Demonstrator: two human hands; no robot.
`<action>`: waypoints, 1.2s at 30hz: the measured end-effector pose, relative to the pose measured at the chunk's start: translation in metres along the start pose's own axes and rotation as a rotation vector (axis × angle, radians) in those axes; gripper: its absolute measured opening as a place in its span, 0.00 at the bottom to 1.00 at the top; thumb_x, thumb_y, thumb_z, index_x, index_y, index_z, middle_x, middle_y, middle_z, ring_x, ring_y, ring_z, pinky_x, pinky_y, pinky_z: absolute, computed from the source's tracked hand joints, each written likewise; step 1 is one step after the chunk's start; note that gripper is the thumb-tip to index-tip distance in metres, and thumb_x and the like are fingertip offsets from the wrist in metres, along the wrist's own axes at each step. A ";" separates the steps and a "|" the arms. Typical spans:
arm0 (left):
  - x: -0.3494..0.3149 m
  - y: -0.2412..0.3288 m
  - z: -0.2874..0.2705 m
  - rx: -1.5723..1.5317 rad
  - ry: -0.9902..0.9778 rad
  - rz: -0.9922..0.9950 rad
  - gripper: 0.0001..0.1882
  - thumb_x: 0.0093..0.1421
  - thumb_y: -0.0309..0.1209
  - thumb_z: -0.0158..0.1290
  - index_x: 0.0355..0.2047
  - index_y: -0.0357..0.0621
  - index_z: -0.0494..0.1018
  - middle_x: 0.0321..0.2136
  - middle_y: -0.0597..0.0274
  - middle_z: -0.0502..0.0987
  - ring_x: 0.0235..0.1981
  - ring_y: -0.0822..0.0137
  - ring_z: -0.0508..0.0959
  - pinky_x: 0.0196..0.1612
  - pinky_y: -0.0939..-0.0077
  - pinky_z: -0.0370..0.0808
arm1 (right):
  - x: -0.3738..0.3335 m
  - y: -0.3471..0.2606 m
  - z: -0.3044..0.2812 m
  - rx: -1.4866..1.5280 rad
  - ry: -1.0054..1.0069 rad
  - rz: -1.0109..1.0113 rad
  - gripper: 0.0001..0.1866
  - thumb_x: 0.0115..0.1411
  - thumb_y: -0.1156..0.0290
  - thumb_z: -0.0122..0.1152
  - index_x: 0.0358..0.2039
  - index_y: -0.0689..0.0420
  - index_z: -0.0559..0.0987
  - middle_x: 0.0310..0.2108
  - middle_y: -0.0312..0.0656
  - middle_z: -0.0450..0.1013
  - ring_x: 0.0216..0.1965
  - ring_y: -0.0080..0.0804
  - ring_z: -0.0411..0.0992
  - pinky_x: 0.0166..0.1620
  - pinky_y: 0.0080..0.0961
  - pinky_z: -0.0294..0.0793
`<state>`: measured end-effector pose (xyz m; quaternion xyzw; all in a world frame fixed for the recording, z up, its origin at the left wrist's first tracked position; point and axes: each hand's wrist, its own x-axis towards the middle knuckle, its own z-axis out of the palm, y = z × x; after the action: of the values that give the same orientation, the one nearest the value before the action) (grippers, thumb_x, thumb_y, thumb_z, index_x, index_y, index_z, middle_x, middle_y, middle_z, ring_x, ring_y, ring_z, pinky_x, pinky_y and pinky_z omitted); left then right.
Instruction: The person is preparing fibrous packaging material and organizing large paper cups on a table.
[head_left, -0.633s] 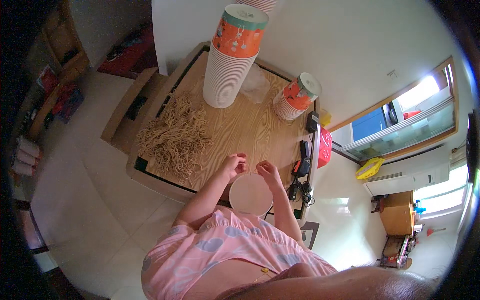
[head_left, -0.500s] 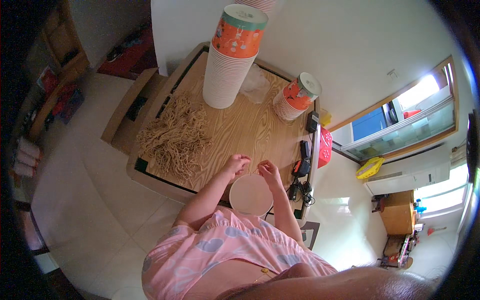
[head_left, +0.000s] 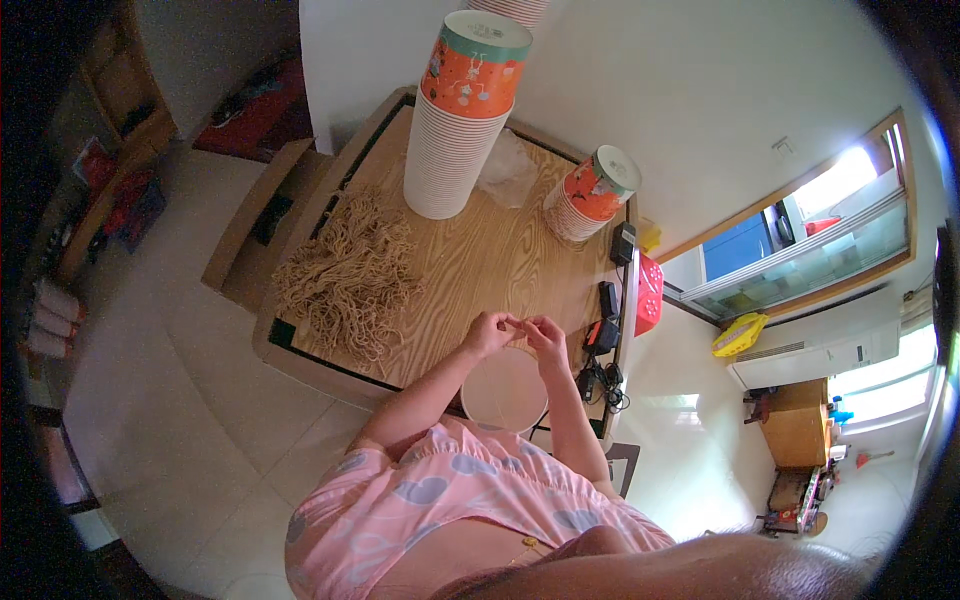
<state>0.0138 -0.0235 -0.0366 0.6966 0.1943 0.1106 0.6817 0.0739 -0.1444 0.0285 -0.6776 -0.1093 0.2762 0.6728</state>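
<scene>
My left hand [head_left: 490, 333] and my right hand [head_left: 546, 338] meet fingertip to fingertip, both pinched closed on a thin tan string that is mostly hidden by the fingers. Just below them, against the near table edge, stands a round paper tub [head_left: 503, 392] with its pale inside showing. A loose heap of tan string [head_left: 350, 280] lies on the left of the table. Farther back rises a tall stack of nested paper tubs [head_left: 455, 150], the top one orange with a green band. A shorter stack [head_left: 592, 195] sits to its right.
The wood-grain table [head_left: 480, 270] has a raised rim. A clear plastic bag [head_left: 508, 172] lies between the stacks. Black adapters [head_left: 603, 336] and tangled cables [head_left: 603, 385] line the right edge, with a red basket [head_left: 650, 295] beyond. An open cardboard box [head_left: 255, 220] stands at the left.
My hands were slightly apart with string between them; now their fingertips have come together above the tub. The tub, the string heap and the stacks stay in place.
</scene>
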 end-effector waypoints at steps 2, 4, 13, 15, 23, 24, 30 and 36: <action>0.000 0.009 0.001 0.007 0.012 -0.041 0.10 0.42 0.36 0.60 0.22 0.45 0.75 0.13 0.64 0.73 0.15 0.75 0.71 0.20 0.80 0.67 | 0.003 0.001 0.001 -0.077 -0.057 -0.080 0.04 0.53 0.73 0.54 0.26 0.59 0.72 0.21 0.30 0.65 0.21 0.14 0.60 0.23 0.11 0.57; 0.000 0.011 0.001 0.051 0.039 0.013 0.10 0.42 0.36 0.60 0.22 0.43 0.75 0.13 0.63 0.73 0.16 0.74 0.72 0.21 0.78 0.68 | 0.009 0.000 -0.004 0.006 0.013 -0.099 0.04 0.53 0.72 0.53 0.27 0.59 0.72 0.22 0.31 0.66 0.21 0.14 0.60 0.24 0.11 0.58; -0.002 0.008 -0.002 0.037 0.055 0.083 0.10 0.42 0.34 0.60 0.21 0.41 0.75 0.16 0.60 0.75 0.18 0.72 0.74 0.24 0.77 0.70 | 0.015 -0.040 -0.011 -0.419 -0.293 -0.090 0.07 0.51 0.75 0.54 0.31 0.62 0.74 0.25 0.36 0.71 0.27 0.20 0.67 0.32 0.16 0.66; -0.001 0.006 -0.003 0.027 0.045 0.085 0.10 0.42 0.34 0.60 0.21 0.41 0.75 0.16 0.60 0.75 0.18 0.71 0.74 0.24 0.77 0.70 | 0.018 -0.037 -0.014 -0.527 -0.263 -0.111 0.05 0.51 0.74 0.54 0.28 0.62 0.74 0.23 0.36 0.71 0.26 0.20 0.67 0.32 0.16 0.66; -0.004 0.015 -0.007 0.090 0.044 0.056 0.10 0.42 0.35 0.59 0.20 0.41 0.75 0.17 0.59 0.75 0.20 0.71 0.75 0.24 0.77 0.70 | 0.022 -0.030 -0.006 -0.815 -0.182 -0.249 0.11 0.54 0.66 0.51 0.25 0.63 0.73 0.19 0.39 0.70 0.22 0.22 0.67 0.26 0.20 0.67; -0.004 0.016 -0.007 0.096 0.040 0.066 0.10 0.42 0.35 0.59 0.21 0.41 0.75 0.17 0.59 0.75 0.19 0.71 0.74 0.24 0.77 0.70 | 0.022 -0.029 -0.005 -0.850 -0.174 -0.319 0.11 0.54 0.66 0.51 0.25 0.63 0.72 0.18 0.42 0.70 0.21 0.25 0.67 0.26 0.22 0.66; -0.009 0.036 -0.010 0.119 0.045 0.068 0.10 0.43 0.35 0.59 0.21 0.43 0.74 0.12 0.64 0.71 0.15 0.75 0.68 0.20 0.78 0.65 | 0.018 -0.033 0.005 -0.899 -0.173 -0.395 0.11 0.54 0.67 0.50 0.26 0.63 0.71 0.18 0.51 0.65 0.19 0.34 0.66 0.25 0.27 0.65; -0.007 0.033 -0.007 0.062 0.117 0.130 0.12 0.43 0.37 0.59 0.21 0.42 0.74 0.09 0.66 0.68 0.12 0.76 0.65 0.17 0.78 0.63 | 0.014 -0.042 0.010 -0.906 -0.178 -0.404 0.11 0.54 0.67 0.50 0.26 0.63 0.71 0.18 0.51 0.64 0.18 0.36 0.64 0.24 0.27 0.65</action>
<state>0.0091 -0.0202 -0.0029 0.7207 0.1916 0.1891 0.6388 0.0893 -0.1255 0.0665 -0.8408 -0.4039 0.1220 0.3392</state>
